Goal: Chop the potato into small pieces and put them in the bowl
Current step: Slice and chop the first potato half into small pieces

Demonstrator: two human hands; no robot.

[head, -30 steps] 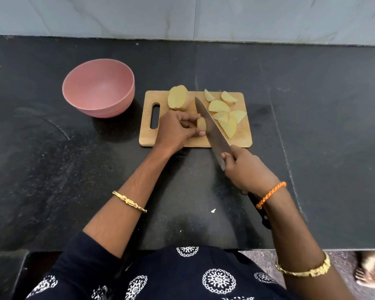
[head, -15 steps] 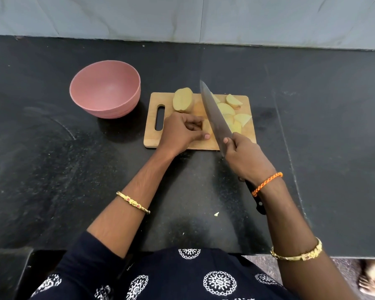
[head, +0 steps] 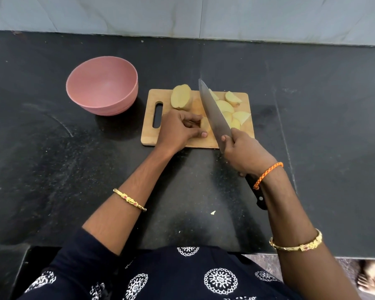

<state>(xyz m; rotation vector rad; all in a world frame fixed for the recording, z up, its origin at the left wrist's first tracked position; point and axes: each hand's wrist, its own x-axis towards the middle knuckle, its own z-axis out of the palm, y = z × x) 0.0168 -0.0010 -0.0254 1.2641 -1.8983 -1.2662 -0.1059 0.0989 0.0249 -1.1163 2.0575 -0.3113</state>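
Landmark: the rectangular pale wooden chopping board (head: 148, 139) with a slot handle at its left end, lying on the black speckled stone counter (head: 52, 159).

1. Round pink plastic bowl (head: 102, 85): sitting on the counter just left of the board, apart from it, its mouth showing no potato inside.

2. Large half potato (head: 181, 97), pale yellow with its cut face upward: resting at the board's far edge, near the slot handle.

3. Left hand (head: 178, 129): lying on the board's near-left part, fingers curled and pinching a small pale potato piece (head: 204, 126) against the wood; most of that piece is being hidden by the fingers.

4. Long steel chef's knife (head: 213, 112) with a black riveted handle: slanting across the board's middle from far to near, the blade standing just right of the pinched piece; whether the edge is touching the wood cannot be told.

5. Cluster of pale yellow potato wedges (head: 234, 109): lying on the board's right half, partly behind the blade.

6. Right hand (head: 245, 153): gripping the knife at the board's near-right corner, fingers wrapped round the handle, forefinger reaching onto the blade's base; an orange braided thread bracelet (head: 267, 174) is circling the wrist.

7. Tiny pale potato scrap (head: 213, 212): lying on the counter well nearer than the board.
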